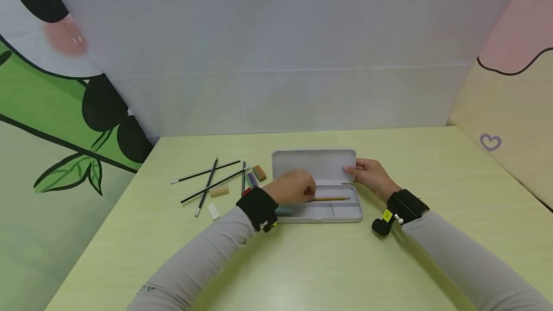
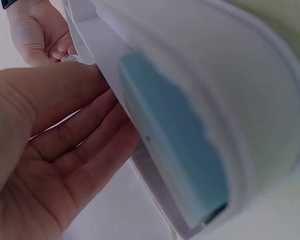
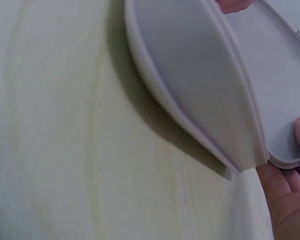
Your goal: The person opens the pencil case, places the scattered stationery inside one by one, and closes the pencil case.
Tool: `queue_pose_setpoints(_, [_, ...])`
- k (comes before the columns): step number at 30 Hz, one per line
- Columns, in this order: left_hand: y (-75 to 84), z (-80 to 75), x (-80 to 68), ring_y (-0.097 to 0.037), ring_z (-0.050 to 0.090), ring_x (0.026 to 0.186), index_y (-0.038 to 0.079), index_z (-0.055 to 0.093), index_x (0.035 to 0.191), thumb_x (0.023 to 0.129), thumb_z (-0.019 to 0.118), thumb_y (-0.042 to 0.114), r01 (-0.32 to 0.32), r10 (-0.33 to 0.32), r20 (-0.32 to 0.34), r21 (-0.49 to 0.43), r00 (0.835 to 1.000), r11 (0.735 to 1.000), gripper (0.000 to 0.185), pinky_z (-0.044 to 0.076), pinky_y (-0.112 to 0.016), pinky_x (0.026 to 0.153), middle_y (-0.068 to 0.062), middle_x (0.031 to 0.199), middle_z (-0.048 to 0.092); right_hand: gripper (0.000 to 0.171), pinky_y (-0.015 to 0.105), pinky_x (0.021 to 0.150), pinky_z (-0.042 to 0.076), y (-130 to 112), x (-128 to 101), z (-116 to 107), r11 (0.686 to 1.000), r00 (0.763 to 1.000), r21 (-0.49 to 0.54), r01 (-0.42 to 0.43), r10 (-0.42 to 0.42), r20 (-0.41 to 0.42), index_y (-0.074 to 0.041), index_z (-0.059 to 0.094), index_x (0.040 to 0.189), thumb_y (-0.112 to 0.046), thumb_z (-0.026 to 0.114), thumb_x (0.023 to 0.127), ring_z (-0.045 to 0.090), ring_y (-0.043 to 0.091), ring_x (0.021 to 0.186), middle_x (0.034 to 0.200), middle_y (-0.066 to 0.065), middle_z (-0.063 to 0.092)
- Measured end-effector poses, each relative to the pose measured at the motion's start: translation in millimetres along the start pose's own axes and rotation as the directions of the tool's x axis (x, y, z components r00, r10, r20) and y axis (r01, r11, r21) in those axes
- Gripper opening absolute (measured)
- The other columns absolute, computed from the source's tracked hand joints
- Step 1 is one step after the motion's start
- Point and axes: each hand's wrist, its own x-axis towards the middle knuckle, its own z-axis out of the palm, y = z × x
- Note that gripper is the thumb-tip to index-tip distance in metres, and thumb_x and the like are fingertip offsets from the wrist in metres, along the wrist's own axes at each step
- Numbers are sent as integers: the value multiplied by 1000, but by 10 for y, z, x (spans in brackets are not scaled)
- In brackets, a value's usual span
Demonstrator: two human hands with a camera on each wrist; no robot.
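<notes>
One white pencil case point(image 1: 317, 184) lies open near the middle of the table point(image 1: 389, 263), its long axis running left to right, lid point(image 1: 314, 164) standing up along the far edge at 12 o'clock. Inside the tray lies one yellow pencil point(image 1: 330, 199), also lying left to right, with which end is the tip too small to tell, and one pale blue eraser point(image 2: 175, 160) sits in the left end (the left wrist view shows it pressed against the tray wall).

The left hand point(image 1: 293, 187) hovers over the tray's left half, fingers curled down toward the pencil's left end; whether it actually pinches it I cannot tell. The right hand point(image 1: 372, 176) grips the lid's right edge, thumb on the inner face.

Off at 9 o'clock from the case lie four black pencils point(image 1: 210, 184), loosely crossed, and a scatter of erasers: one brown point(image 1: 259, 173), one beige point(image 1: 219, 191), one white point(image 1: 213, 211), plus a small coloured cluster point(image 1: 250, 181) beside the left wrist.
</notes>
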Motion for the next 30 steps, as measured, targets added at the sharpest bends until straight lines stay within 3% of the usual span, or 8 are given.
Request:
queue_pose_setpoints(7, [-25,-34,-102,-18,67,89,3,73,101,90,65,9,32,-32,2,-34,999,999,15,54,-27,79,-9,97,73,56,17,83,53,7,-69,43,1000,1000,16,0,0,-4,8,45,138,-24,60,95,61,-5,90,138,26,52])
queue_pose_setpoints(14, [-193,-179,-332,-19,66,89,2,72,102,89,62,5,62,-64,-31,-58,997,996,17,54,-30,81,-10,99,72,56,17,83,53,11,-134,72,1000,1000,17,12,-12,-9,9,45,138,-24,60,95,61,-6,90,135,23,55])
queue_pose_setpoints(17, [-300,-280,-512,-19,66,88,1,72,103,88,63,4,74,-79,-73,-74,994,994,18,54,-30,80,-11,98,72,56,16,83,53,14,-188,102,1000,1000,8,16,-16,-12,9,45,138,-24,60,95,61,-7,89,135,23,56])
queue_pose_setpoints(23, [-516,-538,-957,-17,62,81,1,72,102,88,65,3,156,-166,-130,-87,977,984,16,52,-31,77,-11,92,71,55,17,84,53,10,-312,197,1000,1000,-7,19,-19,-21,9,45,138,-23,59,96,60,-6,91,140,29,48])
queue_pose_setpoints(30, [-822,-771,-1406,-26,66,89,-1,69,109,89,63,3,268,-273,-131,-57,953,962,21,54,-38,80,-17,102,70,55,17,85,53,11,-455,315,1000,999,-9,14,-14,-46,9,45,138,-23,59,96,60,-7,91,140,30,47])
